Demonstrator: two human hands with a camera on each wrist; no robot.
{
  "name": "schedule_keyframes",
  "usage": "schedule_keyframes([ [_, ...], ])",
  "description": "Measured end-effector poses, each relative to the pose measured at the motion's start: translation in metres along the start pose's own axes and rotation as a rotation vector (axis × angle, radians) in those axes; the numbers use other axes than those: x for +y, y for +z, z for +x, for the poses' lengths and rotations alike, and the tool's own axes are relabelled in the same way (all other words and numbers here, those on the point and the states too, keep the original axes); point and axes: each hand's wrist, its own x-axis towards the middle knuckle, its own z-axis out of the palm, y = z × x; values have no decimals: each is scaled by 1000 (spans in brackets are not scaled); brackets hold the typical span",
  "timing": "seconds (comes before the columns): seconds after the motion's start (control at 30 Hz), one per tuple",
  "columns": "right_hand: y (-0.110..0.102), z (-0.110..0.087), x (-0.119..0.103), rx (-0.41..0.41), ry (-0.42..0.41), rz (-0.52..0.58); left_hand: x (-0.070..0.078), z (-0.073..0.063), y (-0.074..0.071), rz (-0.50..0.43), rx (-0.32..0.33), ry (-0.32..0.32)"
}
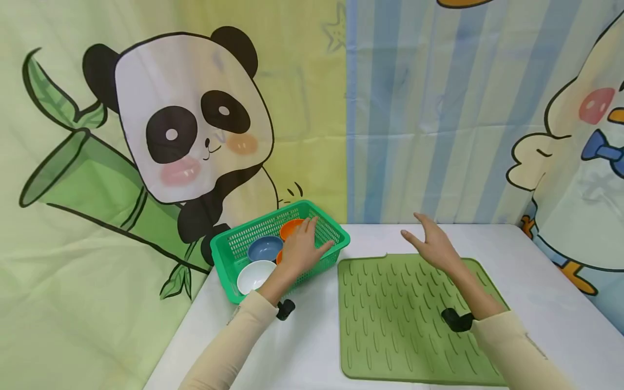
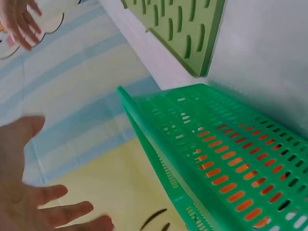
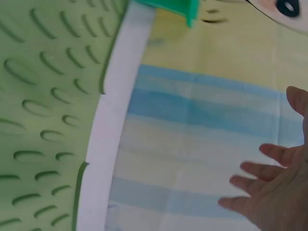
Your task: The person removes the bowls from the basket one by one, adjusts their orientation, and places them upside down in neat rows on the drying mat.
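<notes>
My left hand [image 1: 301,250] hovers above the green basket [image 1: 226,271], fingers spread, holding nothing. Inside the basket lie a white bowl [image 1: 254,275], a blue bowl [image 1: 265,248] and an orange bowl [image 1: 288,227]; more orange shows partly hidden behind the hand. In the left wrist view the hand [image 2: 43,192] is apart from the basket's rim [image 2: 159,154]. My right hand [image 1: 435,246] is raised over the far part of the green ridged mat [image 1: 390,325], fingers extended and nothing in them. The right wrist view shows that hand [image 3: 274,187] with its fingers apart.
A white table [image 1: 302,346] bears the basket at left and the mat at right. Behind it hangs a curtain [image 1: 390,108] printed with a panda, bamboo, stripes and a bird. A small black device sits at each wrist.
</notes>
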Motion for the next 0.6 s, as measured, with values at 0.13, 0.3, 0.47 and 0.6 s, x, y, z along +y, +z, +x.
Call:
schedule_keyframes([
  [0.13, -19, -18, 20, 124, 19, 208, -16, -3, -8, -221, 146, -44],
  [0.3, -37, -58, 67, 314, 106, 457, -51, -9, -26, -497, 241, -119],
  [0.47, -43, -112, 121, 389, 242, 791, -97, -18, -42, -734, 221, -245],
  [0.6, -32, -151, 159, 334, 430, 849, -139, -21, -43, -1017, 138, -287],
])
